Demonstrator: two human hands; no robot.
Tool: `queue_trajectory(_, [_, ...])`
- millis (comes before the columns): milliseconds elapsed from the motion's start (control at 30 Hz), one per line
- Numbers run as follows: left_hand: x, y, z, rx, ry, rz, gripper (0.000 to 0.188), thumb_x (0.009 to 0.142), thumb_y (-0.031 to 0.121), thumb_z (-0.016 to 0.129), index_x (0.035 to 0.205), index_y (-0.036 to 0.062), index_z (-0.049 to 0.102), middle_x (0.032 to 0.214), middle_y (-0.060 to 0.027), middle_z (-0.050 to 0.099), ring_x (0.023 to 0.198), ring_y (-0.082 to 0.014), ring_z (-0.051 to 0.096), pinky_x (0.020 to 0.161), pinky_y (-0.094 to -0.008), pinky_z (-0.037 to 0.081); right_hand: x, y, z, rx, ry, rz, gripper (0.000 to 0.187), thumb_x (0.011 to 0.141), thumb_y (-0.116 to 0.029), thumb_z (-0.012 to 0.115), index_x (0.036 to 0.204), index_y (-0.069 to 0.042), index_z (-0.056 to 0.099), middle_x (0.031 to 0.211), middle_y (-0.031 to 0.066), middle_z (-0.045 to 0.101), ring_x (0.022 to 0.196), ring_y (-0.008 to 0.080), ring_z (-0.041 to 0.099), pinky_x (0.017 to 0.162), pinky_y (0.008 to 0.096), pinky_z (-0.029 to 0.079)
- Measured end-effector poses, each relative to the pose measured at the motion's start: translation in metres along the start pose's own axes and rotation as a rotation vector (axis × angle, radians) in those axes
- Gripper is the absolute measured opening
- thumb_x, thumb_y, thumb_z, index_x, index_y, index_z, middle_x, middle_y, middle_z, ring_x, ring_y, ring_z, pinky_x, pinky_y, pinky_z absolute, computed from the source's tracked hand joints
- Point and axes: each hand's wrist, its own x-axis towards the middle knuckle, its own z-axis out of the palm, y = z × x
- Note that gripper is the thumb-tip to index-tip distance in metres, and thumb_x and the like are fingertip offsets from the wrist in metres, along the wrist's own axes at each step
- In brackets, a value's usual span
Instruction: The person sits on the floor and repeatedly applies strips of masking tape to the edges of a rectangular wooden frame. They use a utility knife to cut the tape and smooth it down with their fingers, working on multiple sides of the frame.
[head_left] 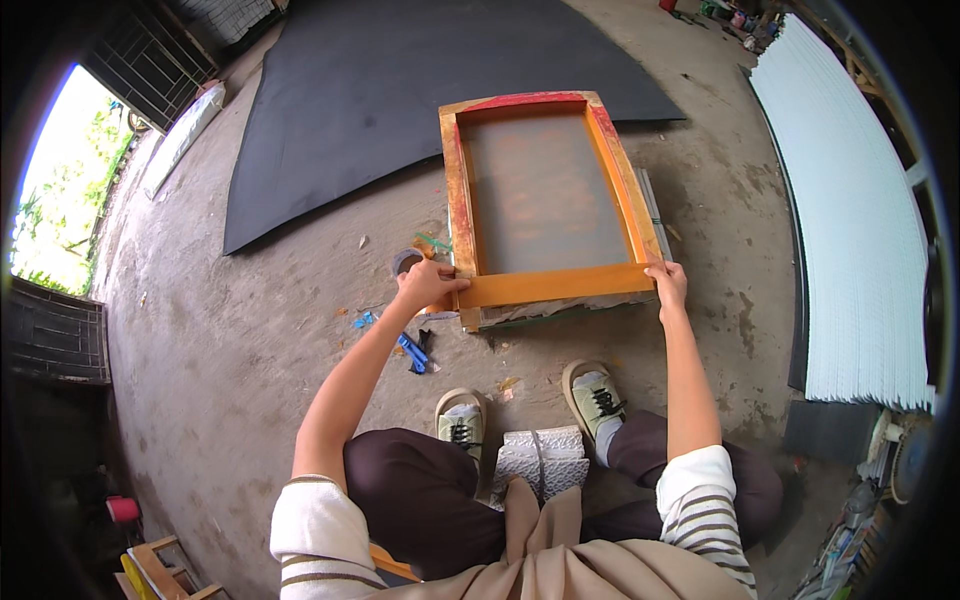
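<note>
A wooden screen printing frame (pixel 457 190) with a greyish mesh (pixel 545 190) stands in front of me, raised a little off the floor. Red and orange stains mark its wood, and a smooth orange-brown strip (pixel 560 285), which looks like tape, covers its near bar. At the bar's left end, my left hand (pixel 425 285) is closed on the corner. My right hand (pixel 670 287) grips the opposite near corner, thumb on top; its other fingers are partly hidden. A tape roll (pixel 408 262) lies on the floor by my left hand.
Blue-handled scissors or a cutter (pixel 412 353) and small scraps lie left of my shoes (pixel 462 425). Beyond the frame spreads a large black sheet (pixel 380 110). A stack of pale blue sheets (pixel 850 230) lines the right side. A white sack (pixel 185 140) lies near the doorway.
</note>
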Motion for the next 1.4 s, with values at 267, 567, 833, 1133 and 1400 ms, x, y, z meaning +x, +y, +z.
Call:
queue_trajectory(267, [0.012, -0.014, 0.005, -0.277, -0.065, -0.002, 0.062, 0.067, 0.046, 0.079, 0.11, 0.0025, 0.065, 0.1, -0.0119, 0.069, 0.096, -0.0238, 0.064, 0.089, -0.0324, 0.047, -0.017, 0.024, 0.033, -0.068, 0.074, -0.088, 0.051, 0.093, -0.032, 0.052, 0.129, -0.002, 0.034, 0.132, 0.0189, 0.031, 0.122, 0.0298, 0.031, 0.103, 0.0396, 0.03])
queue_trajectory(567, [0.009, -0.004, 0.016, -0.207, -0.079, -0.007, 0.09, 0.063, 0.066, 0.073, 0.116, -0.0034, 0.05, 0.11, -0.0172, 0.061, 0.103, -0.0277, 0.06, 0.094, -0.0399, 0.043, -0.011, 0.042, 0.033, -0.116, 0.109, -0.246, 0.046, 0.094, -0.028, 0.051, 0.124, 0.004, 0.037, 0.12, 0.0213, 0.04, 0.113, 0.0322, 0.04, 0.098, 0.0447, 0.033])
queue_trajectory(833, [-0.025, -0.016, 0.007, 0.052, 0.007, 0.009, 0.078, 0.072, 0.06, 0.069, 0.133, 0.0189, 0.042, 0.137, -0.0122, 0.041, 0.135, -0.031, 0.025, 0.099, -0.074, 0.011, -0.019, 0.05, 0.034, -0.213, 0.207, -0.396, 0.049, 0.093, -0.034, 0.051, 0.129, -0.004, 0.038, 0.122, 0.0242, 0.044, 0.115, 0.0376, 0.039, 0.097, 0.0467, 0.033])
queue_trajectory(1133, [-0.132, -0.196, -0.035, -0.057, 0.374, -0.274, 0.063, 0.076, 0.045, 0.071, 0.129, 0.0185, 0.047, 0.129, -0.0093, 0.048, 0.128, -0.0336, 0.031, 0.096, -0.0645, 0.028, -0.189, 0.0, 0.122, -0.058, 0.145, -0.887, 0.023, 0.093, -0.014, 0.049, 0.112, -0.001, 0.046, 0.105, 0.0137, 0.048, 0.104, 0.0293, 0.044, 0.092, 0.0424, 0.034])
queue_trajectory(1400, [-0.145, -0.237, 0.025, -0.188, 0.405, -0.247, 0.04, 0.081, 0.034, 0.068, 0.117, 0.0189, 0.057, 0.122, -0.0086, 0.053, 0.123, -0.0304, 0.038, 0.097, -0.0517, 0.034, -0.291, 0.0, 0.28, -0.383, -0.905, -0.99, 0.026, 0.078, -0.004, 0.064, 0.102, -0.005, 0.054, 0.104, 0.0147, 0.047, 0.101, 0.032, 0.05, 0.088, 0.0413, 0.042])
